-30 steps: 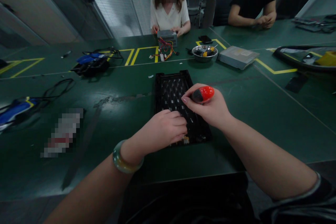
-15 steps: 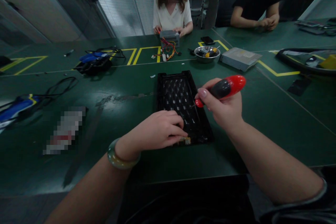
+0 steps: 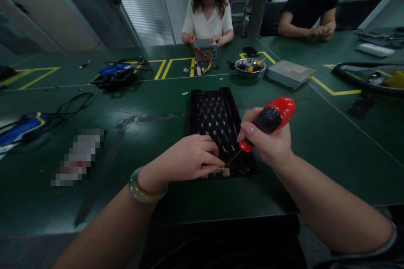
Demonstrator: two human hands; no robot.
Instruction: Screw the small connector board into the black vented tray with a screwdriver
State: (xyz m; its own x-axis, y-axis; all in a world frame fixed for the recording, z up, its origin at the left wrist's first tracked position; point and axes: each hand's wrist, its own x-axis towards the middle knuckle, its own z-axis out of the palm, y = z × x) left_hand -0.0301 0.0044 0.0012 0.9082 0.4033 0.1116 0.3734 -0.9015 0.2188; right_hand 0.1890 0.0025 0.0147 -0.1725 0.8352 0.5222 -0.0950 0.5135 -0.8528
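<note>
Near the near edge of the green table (image 3: 135, 147) lies a black casing (image 3: 210, 118). The right hand (image 3: 276, 147), gripping a red-and-black screwdriver (image 3: 268, 120), has lowered its tip towards the circuit board (image 3: 226, 172); the left hand (image 3: 189, 157) curls there, grip unclear. Farther back, a metal bowl (image 3: 248, 74) holds yellow-and-black tools (image 3: 254, 68).

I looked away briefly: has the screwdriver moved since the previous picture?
Yes: the screwdriver has moved toward the near end of the black tray.
</note>
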